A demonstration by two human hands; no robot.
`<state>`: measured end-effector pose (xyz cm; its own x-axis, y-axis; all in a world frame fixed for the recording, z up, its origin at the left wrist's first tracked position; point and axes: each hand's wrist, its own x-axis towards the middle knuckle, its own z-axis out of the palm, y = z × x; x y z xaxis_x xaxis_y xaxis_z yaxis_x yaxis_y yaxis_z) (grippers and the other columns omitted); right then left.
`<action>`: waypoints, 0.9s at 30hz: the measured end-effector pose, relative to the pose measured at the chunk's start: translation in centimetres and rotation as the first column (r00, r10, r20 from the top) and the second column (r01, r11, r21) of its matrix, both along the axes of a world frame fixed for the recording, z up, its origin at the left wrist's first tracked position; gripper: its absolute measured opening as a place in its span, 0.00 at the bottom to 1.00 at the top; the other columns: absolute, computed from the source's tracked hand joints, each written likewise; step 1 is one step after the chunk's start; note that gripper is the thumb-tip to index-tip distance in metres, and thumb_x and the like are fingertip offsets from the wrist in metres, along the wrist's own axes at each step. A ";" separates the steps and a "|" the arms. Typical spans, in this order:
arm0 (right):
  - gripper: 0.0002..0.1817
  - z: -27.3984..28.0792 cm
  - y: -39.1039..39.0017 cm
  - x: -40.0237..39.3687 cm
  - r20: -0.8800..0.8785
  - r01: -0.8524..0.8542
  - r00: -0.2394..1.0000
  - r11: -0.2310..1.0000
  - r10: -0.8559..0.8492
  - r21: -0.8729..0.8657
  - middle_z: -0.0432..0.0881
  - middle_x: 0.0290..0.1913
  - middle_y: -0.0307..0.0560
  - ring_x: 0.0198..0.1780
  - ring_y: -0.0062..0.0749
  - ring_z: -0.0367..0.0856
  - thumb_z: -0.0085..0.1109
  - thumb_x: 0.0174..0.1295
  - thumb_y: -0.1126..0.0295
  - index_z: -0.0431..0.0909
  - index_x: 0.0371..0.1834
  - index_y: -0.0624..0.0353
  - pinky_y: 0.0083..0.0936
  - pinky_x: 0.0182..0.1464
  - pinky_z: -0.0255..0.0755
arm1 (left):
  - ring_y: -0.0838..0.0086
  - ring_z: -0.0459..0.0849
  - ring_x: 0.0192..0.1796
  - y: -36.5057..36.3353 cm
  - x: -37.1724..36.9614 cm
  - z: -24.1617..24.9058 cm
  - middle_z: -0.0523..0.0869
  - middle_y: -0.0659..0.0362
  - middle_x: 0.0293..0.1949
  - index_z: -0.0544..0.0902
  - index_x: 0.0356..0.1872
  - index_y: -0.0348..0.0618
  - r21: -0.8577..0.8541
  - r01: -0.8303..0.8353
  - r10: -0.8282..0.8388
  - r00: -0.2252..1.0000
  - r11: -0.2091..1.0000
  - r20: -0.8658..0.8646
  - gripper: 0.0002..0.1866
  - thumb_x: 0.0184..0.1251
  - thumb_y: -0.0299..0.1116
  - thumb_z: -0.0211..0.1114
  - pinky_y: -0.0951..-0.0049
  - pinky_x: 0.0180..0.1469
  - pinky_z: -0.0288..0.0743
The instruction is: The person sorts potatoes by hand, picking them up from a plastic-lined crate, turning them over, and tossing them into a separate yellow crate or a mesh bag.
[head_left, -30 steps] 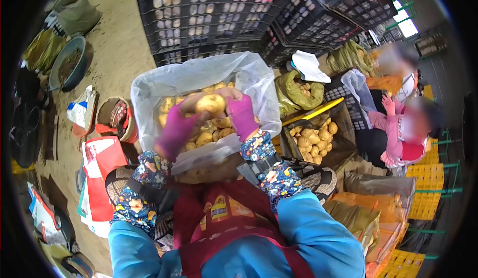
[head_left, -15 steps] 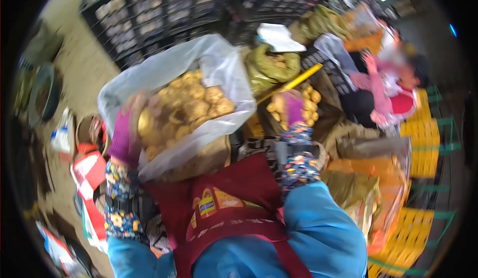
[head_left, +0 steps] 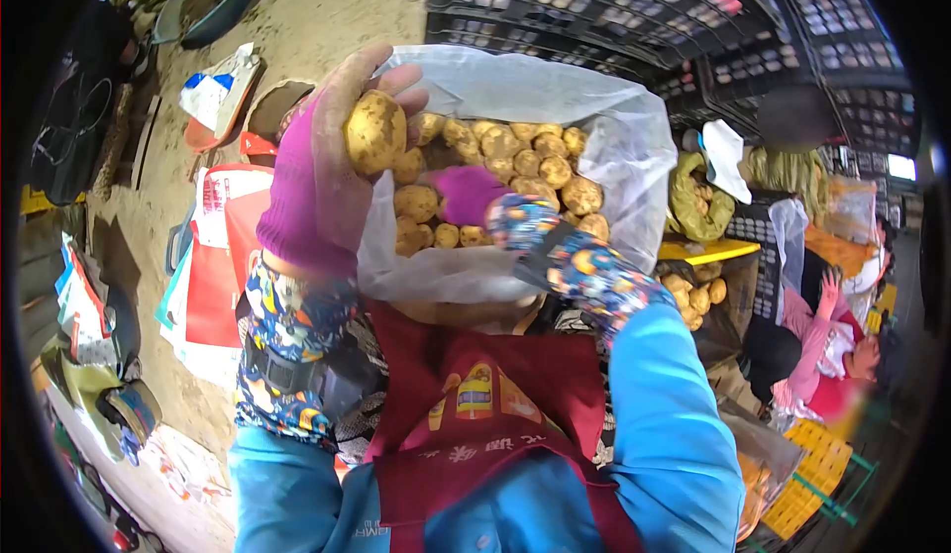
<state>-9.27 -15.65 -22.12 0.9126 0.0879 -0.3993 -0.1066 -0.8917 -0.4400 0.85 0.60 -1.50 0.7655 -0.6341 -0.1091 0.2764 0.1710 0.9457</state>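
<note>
My left hand (head_left: 332, 152), in a purple glove with bare fingertips, is raised over the left edge of a plastic-lined box (head_left: 619, 206). A soil-marked potato (head_left: 375, 131) rests against its palm and curled fingers. Inside the box, my right hand (head_left: 468, 195), also in a purple glove, reaches leftward among the potatoes (head_left: 525, 162). Its fingers are blurred and partly hidden there. The white liner (head_left: 475, 281) folds outward over the rim, close in front of my maroon apron (head_left: 485, 355).
Right of the box, a yellow-edged container (head_left: 708, 252) holds more potatoes. Black crates (head_left: 594, 8) are stacked behind. An open green sack (head_left: 698, 197) stands at the back right. A person in pink (head_left: 817, 330) sits farther right. Bags (head_left: 223, 256) lie on the left floor.
My right hand has moved left from the potatoes beside the box into the lined box. My left hand has risen from its potatoes with one potato. The view has swung right.
</note>
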 end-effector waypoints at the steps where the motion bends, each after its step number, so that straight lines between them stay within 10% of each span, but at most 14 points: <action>1: 0.23 -2.4 2.0 1.7 -0.023 -0.084 0.996 0.992 0.082 -0.090 0.86 0.46 0.51 0.47 0.49 0.86 0.61 0.59 0.61 0.79 0.59 0.50 0.46 0.47 0.78 | 0.70 0.82 0.60 0.2 0.6 -0.1 0.80 0.48 0.62 0.69 0.70 0.39 -0.135 -0.043 0.003 0.958 0.990 -0.287 0.24 0.73 0.21 0.55 0.74 0.56 0.79; 3: 0.20 -8.1 5.2 4.2 -0.083 -0.250 0.968 0.933 0.237 -0.259 0.87 0.41 0.50 0.44 0.50 0.87 0.60 0.59 0.60 0.82 0.54 0.51 0.46 0.45 0.78 | 0.70 0.82 0.60 0.5 0.9 0.2 0.80 0.48 0.62 0.70 0.70 0.41 0.016 -0.042 0.043 0.999 0.999 -0.032 0.25 0.73 0.21 0.55 0.74 0.56 0.79; 5: 0.17 -18.9 7.2 3.9 0.274 0.177 0.945 0.984 -0.177 0.026 0.87 0.37 0.49 0.40 0.50 0.87 0.58 0.60 0.60 0.83 0.50 0.51 0.46 0.44 0.77 | 0.70 0.82 0.59 0.5 1.6 -0.5 0.80 0.47 0.61 0.70 0.69 0.42 0.125 -0.062 0.034 0.977 0.990 0.213 0.25 0.72 0.21 0.56 0.74 0.56 0.79; 9: 0.15 -22.0 6.3 3.5 0.476 0.085 0.871 0.992 -0.119 0.094 0.85 0.46 0.51 0.45 0.49 0.84 0.57 0.61 0.61 0.82 0.48 0.53 0.45 0.46 0.77 | 0.69 0.82 0.59 0.6 1.8 -0.1 0.80 0.48 0.62 0.70 0.70 0.41 0.096 -0.074 0.055 0.980 0.993 0.190 0.25 0.72 0.20 0.55 0.73 0.56 0.79; 12: 0.20 -26.2 3.9 4.0 0.441 0.030 0.861 0.890 -0.255 0.455 0.81 0.50 0.52 0.50 0.47 0.82 0.63 0.54 0.59 0.81 0.50 0.53 0.44 0.50 0.76 | 0.69 0.82 0.59 0.2 1.8 -0.2 0.80 0.48 0.62 0.69 0.70 0.40 -0.005 -0.062 0.062 0.998 0.998 0.022 0.23 0.75 0.22 0.52 0.73 0.57 0.79; 16: 0.45 -12.5 0.9 3.0 0.402 -0.033 0.915 0.983 -0.044 0.183 0.77 0.56 0.53 0.59 0.48 0.77 0.81 0.36 0.62 0.71 0.62 0.54 0.41 0.60 0.74 | 0.69 0.82 0.58 0.3 1.1 -1.2 0.80 0.50 0.60 0.69 0.70 0.40 0.048 -0.042 0.025 0.948 0.998 0.317 0.22 0.78 0.26 0.50 0.74 0.56 0.78; 20: 0.55 -3.4 -3.7 0.6 -0.170 0.420 0.782 0.304 -0.600 0.855 0.71 0.61 0.49 0.62 0.38 0.75 0.86 0.33 0.70 0.62 0.68 0.59 0.36 0.64 0.74 | 0.71 0.84 0.54 -0.6 0.1 -0.9 0.82 0.52 0.57 0.72 0.69 0.42 0.033 -0.074 0.071 0.995 0.997 0.073 0.23 0.75 0.33 0.57 0.74 0.50 0.79; 27: 0.55 12.8 -5.3 -4.7 0.275 0.228 0.587 0.481 -0.761 0.846 0.67 0.63 0.50 0.65 0.35 0.71 0.86 0.39 0.67 0.56 0.70 0.61 0.32 0.66 0.71 | 0.74 0.85 0.46 -3.5 -2.8 -4.8 0.83 0.58 0.52 0.74 0.64 0.41 0.112 0.192 -0.193 0.981 0.975 -0.004 0.29 0.74 0.53 0.58 0.75 0.42 0.79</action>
<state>-13.95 -20.97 -9.28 0.8662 -0.4786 0.1432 0.0762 -0.1568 -0.9847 -1.97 -2.87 -6.31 0.6313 -0.7539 -0.1819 0.2870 0.0093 0.9579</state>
